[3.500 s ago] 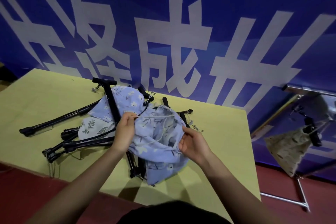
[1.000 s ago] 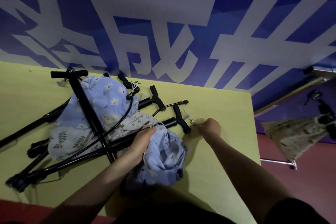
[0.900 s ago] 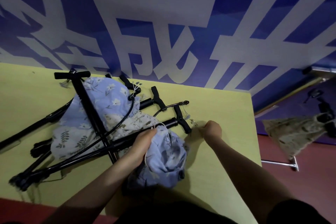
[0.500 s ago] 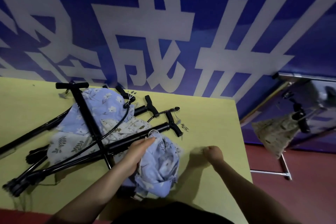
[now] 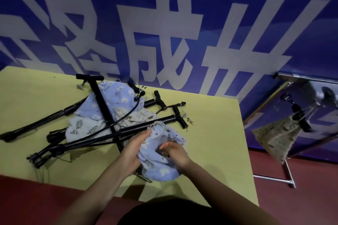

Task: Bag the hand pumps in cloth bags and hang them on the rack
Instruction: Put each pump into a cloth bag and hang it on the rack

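At the near edge of the yellow-green tabletop (image 5: 210,133), both hands work a crumpled light-blue floral cloth drawstring bag (image 5: 159,164). The left hand (image 5: 134,149) lies along the bag's left side with its fingers nearly straight, pressed flat against the cloth near the gathered mouth. The right hand (image 5: 175,150) sits on the bag's right side with its fingers bent down into the folds; whether they pinch the cloth or only press it I cannot tell.

The nearest long black metal hand pump with a T-handle (image 5: 146,127) lies just beyond the left fingertips, touching the bag's cord end. Its long axis runs from lower left, past the left wrist, up and to the right, and the handle ends beyond and slightly right of both hands. The left hand is the nearer one to its barrel. Judging by this, the bag's mouth must be opened toward one end of the pump and drawn along that axis.

More black pumps and other floral bags lie in a pile further left of the grip. Well to the right, off the table, a beige patterned cloth bag (image 5: 274,137) hangs on a metal rack (image 5: 290,173).
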{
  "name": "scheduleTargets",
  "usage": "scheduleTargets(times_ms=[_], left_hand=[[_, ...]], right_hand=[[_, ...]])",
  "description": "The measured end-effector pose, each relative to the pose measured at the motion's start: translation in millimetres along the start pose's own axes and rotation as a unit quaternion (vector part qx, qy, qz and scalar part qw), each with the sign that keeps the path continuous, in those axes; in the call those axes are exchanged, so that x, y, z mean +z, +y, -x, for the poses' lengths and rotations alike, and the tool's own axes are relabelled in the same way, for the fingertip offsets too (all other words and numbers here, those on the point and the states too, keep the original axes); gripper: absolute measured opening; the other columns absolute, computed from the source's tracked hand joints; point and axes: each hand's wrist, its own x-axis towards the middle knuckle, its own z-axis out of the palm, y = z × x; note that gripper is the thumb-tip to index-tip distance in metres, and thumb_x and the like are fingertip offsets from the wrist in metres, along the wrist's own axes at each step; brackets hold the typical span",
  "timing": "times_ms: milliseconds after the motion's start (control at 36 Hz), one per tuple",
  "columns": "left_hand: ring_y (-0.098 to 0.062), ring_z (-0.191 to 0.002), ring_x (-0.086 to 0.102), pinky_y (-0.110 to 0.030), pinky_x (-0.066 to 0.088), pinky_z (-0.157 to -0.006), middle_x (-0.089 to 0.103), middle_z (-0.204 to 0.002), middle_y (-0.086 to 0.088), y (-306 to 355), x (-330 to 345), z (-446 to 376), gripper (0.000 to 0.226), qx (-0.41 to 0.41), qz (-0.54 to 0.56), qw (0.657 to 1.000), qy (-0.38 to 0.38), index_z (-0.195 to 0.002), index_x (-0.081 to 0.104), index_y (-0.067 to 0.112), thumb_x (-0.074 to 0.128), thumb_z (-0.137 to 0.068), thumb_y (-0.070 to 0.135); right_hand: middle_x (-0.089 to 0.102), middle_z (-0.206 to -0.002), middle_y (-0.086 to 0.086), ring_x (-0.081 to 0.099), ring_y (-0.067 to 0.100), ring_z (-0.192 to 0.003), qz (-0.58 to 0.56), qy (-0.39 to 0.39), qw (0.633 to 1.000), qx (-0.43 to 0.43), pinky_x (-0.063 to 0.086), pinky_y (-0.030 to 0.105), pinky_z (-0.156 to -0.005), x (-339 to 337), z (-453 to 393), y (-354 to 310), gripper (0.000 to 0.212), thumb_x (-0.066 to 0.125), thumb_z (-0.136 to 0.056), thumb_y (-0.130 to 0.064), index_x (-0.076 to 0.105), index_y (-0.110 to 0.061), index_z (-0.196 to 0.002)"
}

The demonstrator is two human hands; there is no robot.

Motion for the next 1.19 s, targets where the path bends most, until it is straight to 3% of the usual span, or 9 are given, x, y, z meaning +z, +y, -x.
scheduleTargets(times_ms=[83,167,250,389,583,750,972,1111,1194], left_hand=[[-0.032,-0.104,0.066,-0.036,0.055,-0.082,0.066,-0.117,-0.022,-5.3,-6.6,16.6,0.036,0.033,-0.027,0.999,0.032,-0.119,0.063,0.001,0.052,-0.093,0.023],[-0.022,-0.088,0.07,-0.027,0.054,-0.068,0.074,-0.096,-0.008,-18.1,-17.3,32.3,0.024,0.036,-0.05,0.997,0.047,-0.103,0.07,0.008,0.05,-0.096,0.018],[-0.01,-0.09,0.062,-0.025,0.05,-0.077,0.072,-0.081,0.014,-27.2,-22.8,42.2,0.019,0.035,-0.056,0.995,0.073,-0.087,0.065,0.021,0.05,-0.097,0.016],[-0.019,-0.115,0.057,-0.043,0.039,-0.108,0.065,-0.117,0.001,-37.0,-37.2,45.5,0.026,0.042,-0.041,0.993,0.1,-0.099,0.063,0.022,0.075,-0.079,0.032],[-0.009,-0.073,0.071,-0.022,0.054,-0.065,0.075,-0.079,0.002,-33.5,-27.0,40.4,0.011,0.029,-0.031,0.996,0.079,-0.096,0.066,0.009,0.057,-0.093,0.014],[-0.006,-0.07,0.071,-0.021,0.055,-0.065,0.075,-0.075,0.007,-31.3,-8.1,31.7,0.011,0.033,-0.05,0.997,0.056,-0.096,0.064,0.013,0.053,-0.095,0.012],[-0.03,-0.101,0.068,-0.034,0.058,-0.075,0.07,-0.111,-0.015,-11.4,33.7,11.9,0.035,0.028,-0.031,0.999,0.016,-0.121,0.064,0.007,0.047,-0.098,0.029],[-0.031,-0.113,0.063,-0.046,0.046,-0.1,0.066,-0.122,-0.015,-6.8,57.4,-6.8,0.042,0.025,-0.038,0.999,0.028,-0.125,0.063,0.012,0.046,-0.098,0.039],[-0.029,-0.103,0.067,-0.04,0.052,-0.087,0.068,-0.115,-0.015,-11.0,69.1,-16.5,0.041,0.032,-0.052,0.997,0.05,-0.122,0.064,0.01,0.045,-0.099,0.039]], right_hand=[[0.068,-0.109,0.009,0.062,0.025,-0.103,0.15,0.019,0.988,-0.013,0.044,0.025,-0.082,0.1,1.6,8.0,0.033,0.036,-0.101,-0.009,0.069,-0.009,-0.099],[0.066,-0.114,0.013,0.059,0.033,-0.106,0.271,0.006,0.962,-0.026,0.035,0.031,-0.071,-0.8,6.2,9.8,0.036,0.033,-0.102,-0.01,0.068,-0.006,-0.112],[0.067,-0.109,0.022,0.06,0.034,-0.096,0.284,0.003,0.959,-0.008,0.028,0.033,-0.063,-1.1,8.6,14.5,0.037,0.036,-0.103,-0.019,0.066,0.002,-0.107],[0.067,-0.116,0.013,0.061,0.028,-0.106,0.227,0.017,0.973,0.034,0.04,0.023,-0.074,2.4,16.9,17.5,0.03,0.047,-0.099,-0.024,0.068,-0.006,-0.114],[0.066,-0.12,0.014,0.057,0.028,-0.113,0.257,0.031,0.966,0.017,0.04,0.031,-0.094,-2.9,28.9,21.9,0.032,0.039,-0.099,-0.006,0.07,0.002,-0.105],[0.054,-0.072,0.005,0.048,0.02,-0.069,0.281,0.039,0.958,-0.033,0.028,0.028,-0.054,-31.9,44.7,16.3,0.033,0.041,-0.101,-0.02,0.06,-0.004,-0.08],[0.054,-0.067,-0.002,0.048,0.01,-0.063,0.44,-0.026,0.856,-0.27,0.036,0.032,-0.058,-112.7,76.1,13.7,0.046,0.04,-0.093,-0.058,0.057,-0.019,-0.077],[0.043,-0.059,0.001,0.044,0.009,-0.055,0.305,0.024,0.894,-0.326,0.033,0.034,-0.056,-146.7,83.9,6.0,0.04,0.05,-0.091,-0.05,0.046,-0.022,-0.064],[0.043,-0.059,-0.008,0.041,0.0,-0.057,0.22,0.058,0.92,-0.318,0.034,0.025,-0.057,-158.8,78.4,1.1,0.036,0.054,-0.093,-0.041,0.042,-0.028,-0.062]])
